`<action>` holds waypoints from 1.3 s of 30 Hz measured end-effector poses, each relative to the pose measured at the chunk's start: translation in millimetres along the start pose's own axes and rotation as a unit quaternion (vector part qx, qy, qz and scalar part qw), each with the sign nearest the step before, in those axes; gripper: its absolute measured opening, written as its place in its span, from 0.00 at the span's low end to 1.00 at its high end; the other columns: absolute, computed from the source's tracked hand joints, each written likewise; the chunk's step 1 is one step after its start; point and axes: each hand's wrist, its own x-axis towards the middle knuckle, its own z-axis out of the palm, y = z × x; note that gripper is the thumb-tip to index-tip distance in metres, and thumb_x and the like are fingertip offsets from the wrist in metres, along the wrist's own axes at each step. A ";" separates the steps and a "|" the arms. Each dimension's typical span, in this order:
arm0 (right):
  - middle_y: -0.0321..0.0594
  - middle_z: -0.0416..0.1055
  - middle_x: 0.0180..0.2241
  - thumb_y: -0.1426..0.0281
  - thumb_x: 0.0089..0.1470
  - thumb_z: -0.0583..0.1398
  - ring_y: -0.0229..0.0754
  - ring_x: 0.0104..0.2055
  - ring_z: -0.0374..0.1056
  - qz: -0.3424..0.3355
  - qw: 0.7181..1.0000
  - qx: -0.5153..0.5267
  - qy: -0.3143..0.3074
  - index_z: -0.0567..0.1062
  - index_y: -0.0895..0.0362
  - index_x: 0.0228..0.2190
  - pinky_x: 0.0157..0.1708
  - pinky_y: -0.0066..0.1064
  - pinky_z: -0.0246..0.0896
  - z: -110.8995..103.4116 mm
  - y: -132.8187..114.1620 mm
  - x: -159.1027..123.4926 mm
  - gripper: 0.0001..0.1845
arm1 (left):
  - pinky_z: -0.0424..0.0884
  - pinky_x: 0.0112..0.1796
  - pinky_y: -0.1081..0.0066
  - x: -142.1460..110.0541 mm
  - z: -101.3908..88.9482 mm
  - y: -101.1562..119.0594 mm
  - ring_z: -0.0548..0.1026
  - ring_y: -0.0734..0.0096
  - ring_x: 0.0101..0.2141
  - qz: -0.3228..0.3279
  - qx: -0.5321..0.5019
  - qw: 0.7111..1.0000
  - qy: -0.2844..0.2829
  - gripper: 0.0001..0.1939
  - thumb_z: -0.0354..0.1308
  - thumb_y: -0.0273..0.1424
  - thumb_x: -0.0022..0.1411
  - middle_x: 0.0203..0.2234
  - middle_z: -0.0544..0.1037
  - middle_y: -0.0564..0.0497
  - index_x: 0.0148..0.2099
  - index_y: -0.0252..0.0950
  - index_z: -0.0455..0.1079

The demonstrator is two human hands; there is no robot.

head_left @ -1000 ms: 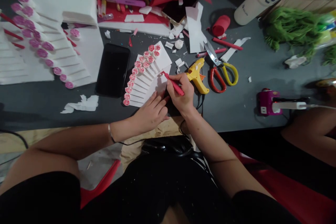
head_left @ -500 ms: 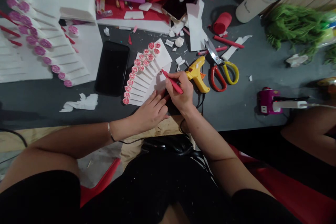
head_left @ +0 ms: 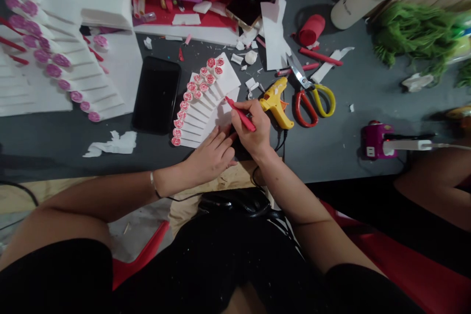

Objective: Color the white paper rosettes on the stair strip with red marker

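Note:
In my right hand (head_left: 253,130) is a red marker (head_left: 241,115), gripped like a pen with its tip on or just over a white paper piece (head_left: 228,92). My left hand (head_left: 211,154) lies fairly flat with fingers stretched out, its fingertips on the lower edge of the white paper. On that paper, a fan of white strips ends in several small rolled paper roses (head_left: 191,87) with red-marked swirls. A yellow glue gun (head_left: 275,103) lies just right of my right hand.
Scissors (head_left: 305,88) with red and yellow handles lie beyond the glue gun. A black phone (head_left: 157,95) and purple-marked paper roses (head_left: 55,70) are on the left. At right are a white bottle (head_left: 353,5), green yarn (head_left: 412,32) and a purple plug adapter (head_left: 377,141). A person sits at far right.
The view has shifted very slightly. Both hands and the red marker stay in nearly the same place over the paper.

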 end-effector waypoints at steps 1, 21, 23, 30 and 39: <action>0.35 0.79 0.37 0.62 0.67 0.60 0.37 0.39 0.77 -0.003 1.000 0.000 0.000 0.74 0.50 0.42 0.41 0.33 0.75 -0.3 0.3 -0.1 0.06 | 0.69 0.69 0.36 -0.1 -0.2 0.0 0.77 0.44 0.63 -0.004 -0.011 1.000 -0.005 0.15 0.53 0.36 0.79 0.59 0.81 0.31 0.47 0.30 0.75; 0.33 0.77 0.35 0.65 0.69 0.60 0.35 0.35 0.74 -0.039 0.999 -0.016 0.021 0.73 0.51 0.41 0.38 0.31 0.73 -1.1 3.4 -2.6 0.03 | 0.71 0.68 0.39 2.0 -2.8 0.3 0.79 0.49 0.61 -0.007 -0.006 1.000 -0.012 0.17 0.51 0.39 0.81 0.60 0.80 0.32 0.46 0.31 0.75; 0.33 0.77 0.34 0.66 0.68 0.60 0.34 0.33 0.74 -0.057 0.997 -0.019 0.039 0.73 0.51 0.40 0.36 0.30 0.72 -0.6 2.7 -2.5 0.03 | 0.73 0.67 0.40 2.6 -3.8 0.6 0.79 0.48 0.61 -0.003 0.014 1.000 -0.017 0.19 0.49 0.40 0.81 0.60 0.81 0.33 0.45 0.32 0.74; 0.33 0.76 0.33 0.65 0.69 0.60 0.34 0.32 0.72 -0.061 0.997 -0.023 0.048 0.73 0.52 0.39 0.34 0.29 0.71 -0.7 1.4 -1.9 0.05 | 0.69 0.69 0.36 1.3 -1.9 0.4 0.75 0.43 0.66 -0.016 -0.027 0.999 -0.018 0.18 0.51 0.39 0.81 0.62 0.78 0.29 0.47 0.30 0.74; 0.34 0.77 0.35 0.63 0.68 0.59 0.35 0.35 0.73 -0.008 1.000 -0.013 0.014 0.72 0.51 0.40 0.38 0.31 0.73 0.0 2.4 -2.6 0.06 | 0.76 0.65 0.39 1.9 -1.8 -0.2 0.78 0.44 0.63 0.004 0.034 0.999 -0.007 0.18 0.50 0.39 0.81 0.59 0.81 0.33 0.46 0.32 0.74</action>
